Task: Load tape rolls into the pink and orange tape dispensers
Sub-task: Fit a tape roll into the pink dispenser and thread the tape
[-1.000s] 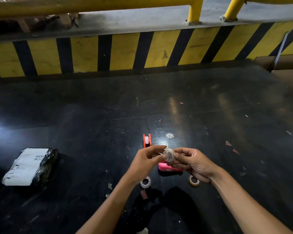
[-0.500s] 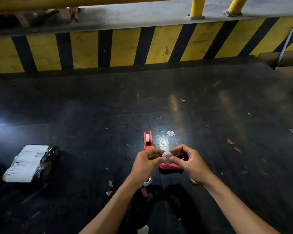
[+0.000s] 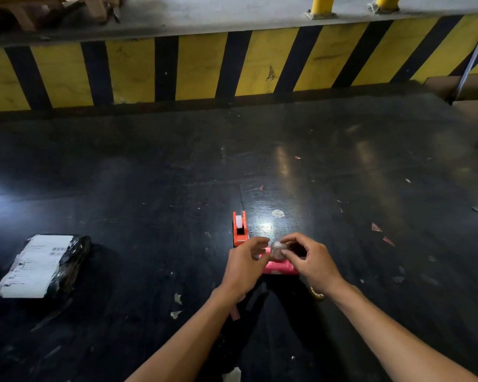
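A small clear tape roll [image 3: 277, 250] is pinched between the thumb and fingers of my right hand [image 3: 311, 261], just above the pink dispenser [image 3: 280, 267]. That dispenser lies on the dark floor, largely covered by both hands. My left hand [image 3: 244, 264] hovers at the roll's left side with fingers spread; whether it touches the roll is unclear. The orange dispenser [image 3: 239, 228] stands just beyond my left hand with a white roll in it. Another tape roll [image 3: 316, 293] peeks out under my right wrist.
A black-wrapped parcel with a white label [image 3: 43, 264] lies on the floor at the left. A yellow-and-black striped kerb [image 3: 199, 67] runs along the back. Cardboard [image 3: 469, 89] sits at the far right. Paper scraps [image 3: 177, 299] dot the dark floor [image 3: 149, 188].
Both hands have carried the clear roll forward and down over the pink dispenser. My left fingers have loosened from the roll and spread. The roll near my left wrist is now hidden.
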The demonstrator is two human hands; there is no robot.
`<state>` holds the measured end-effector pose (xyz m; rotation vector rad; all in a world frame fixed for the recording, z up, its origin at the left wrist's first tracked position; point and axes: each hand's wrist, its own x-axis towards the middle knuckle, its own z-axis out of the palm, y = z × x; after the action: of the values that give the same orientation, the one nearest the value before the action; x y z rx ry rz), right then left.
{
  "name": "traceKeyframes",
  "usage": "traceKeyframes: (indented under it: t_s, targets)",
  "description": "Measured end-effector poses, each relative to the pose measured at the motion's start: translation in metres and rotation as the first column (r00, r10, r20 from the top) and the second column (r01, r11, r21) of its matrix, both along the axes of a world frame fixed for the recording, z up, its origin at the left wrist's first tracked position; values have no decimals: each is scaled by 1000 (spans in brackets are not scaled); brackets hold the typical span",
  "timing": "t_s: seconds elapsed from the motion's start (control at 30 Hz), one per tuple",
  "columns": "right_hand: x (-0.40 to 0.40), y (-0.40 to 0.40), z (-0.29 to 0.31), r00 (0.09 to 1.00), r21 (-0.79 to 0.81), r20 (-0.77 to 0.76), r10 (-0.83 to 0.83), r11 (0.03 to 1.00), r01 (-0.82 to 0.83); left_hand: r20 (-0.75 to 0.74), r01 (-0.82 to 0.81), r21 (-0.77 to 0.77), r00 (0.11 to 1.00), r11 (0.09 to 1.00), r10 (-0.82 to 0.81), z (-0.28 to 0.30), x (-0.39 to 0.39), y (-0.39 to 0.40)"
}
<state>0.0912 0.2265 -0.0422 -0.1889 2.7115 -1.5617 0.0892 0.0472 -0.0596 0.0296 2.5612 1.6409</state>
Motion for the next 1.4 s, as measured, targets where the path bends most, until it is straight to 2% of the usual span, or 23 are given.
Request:
traceKeyframes:
  t_s: [0.13, 0.2, 0.37, 0.53, 0.73, 0.87, 0.97, 1.07, 1.17, 1.23, 1.33, 1.4]
  targets:
    - [-8, 7, -13, 999, 119, -2, 49, 992, -48, -63, 144, -261, 984, 954, -166, -7, -13, -8]
    - [-9, 8, -20, 995, 193, -4, 99, 976, -96, -33, 218, -314, 970, 924, -240, -12, -15, -9]
    - [-13, 6, -29, 988, 284, 3, 152, 947, -147, 38, 277, -337, 959, 900, -281, -20, -17, -6]
    - [-14, 2, -31, 979, 374, 3, 203, 908, -189, 14, 260, -343, 962, 902, -272, -23, -22, -4]
    - [-7, -5, -28, 978, 514, -34, 208, 842, -161, -23, 254, -363, 959, 897, -281, -24, -24, -3]
    - [-4, -10, -25, 984, 570, 6, 180, 808, -151, -34, 242, -369, 961, 897, -273, -26, -26, -1]
    - [-8, -10, -20, 979, 547, 71, 194, 813, -200, -20, 257, -376, 958, 890, -285, -26, -28, -1]
    - [-10, -6, -18, 984, 454, 137, 116, 875, -166, -1, 266, -377, 958, 887, -288, -24, -31, -2]
    - [-9, -8, -18, 987, 336, 131, -93, 941, 44, 14, 278, -394, 955, 876, -297, -21, -33, -1]
    - [-8, -11, -20, 971, 393, 118, -206, 908, 145, 23, 285, -409, 953, 867, -303, -19, -33, 0]
    - [-4, -17, -23, 954, 631, 152, -259, 768, 108, 20, 283, -425, 952, 860, -304, -18, -32, 1]
    - [-1, -21, -26, 922, 620, 251, -297, 780, 83, 22, 281, -432, 953, 857, -302, -17, -32, 1]
